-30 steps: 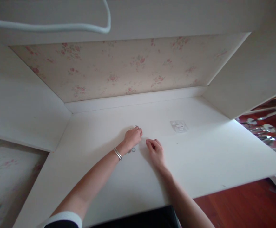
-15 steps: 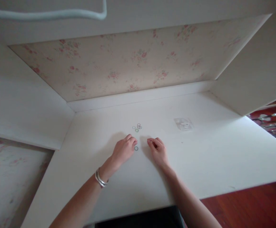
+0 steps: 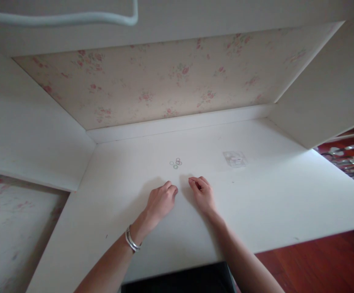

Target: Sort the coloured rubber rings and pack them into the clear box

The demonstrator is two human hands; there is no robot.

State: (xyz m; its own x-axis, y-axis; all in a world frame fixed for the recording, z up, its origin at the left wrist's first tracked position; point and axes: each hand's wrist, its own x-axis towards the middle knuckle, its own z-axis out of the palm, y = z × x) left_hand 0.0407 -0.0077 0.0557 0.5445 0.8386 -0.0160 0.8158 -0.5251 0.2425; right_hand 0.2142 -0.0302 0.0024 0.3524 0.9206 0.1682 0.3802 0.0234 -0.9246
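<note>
Left hand (image 3: 161,200): resting palm-down on white surface (image 3: 271,195), fingers loosely curled, fingertips pointing forward; nothing visibly held, though any small item under the fingers cannot be told. Bracelets (image 3: 132,240) on the left wrist. Right hand (image 3: 202,192): just beside the left, apart by a narrow gap, fingers curled inward toward the palm, thumb tucked near the index; contents, if any, not discernible.

Small rings (image 3: 175,163): tight cluster lying flat on the surface, straight ahead of both hands, near but not touching. Roughly centred over the gap between the hands, slightly closer to the left fingertips. No long axis; round items, some reddish, one green.

Faint square label (image 3: 234,158): further right on the surface, well apart from the hands. Floral panel (image 3: 164,85) behind.
</note>
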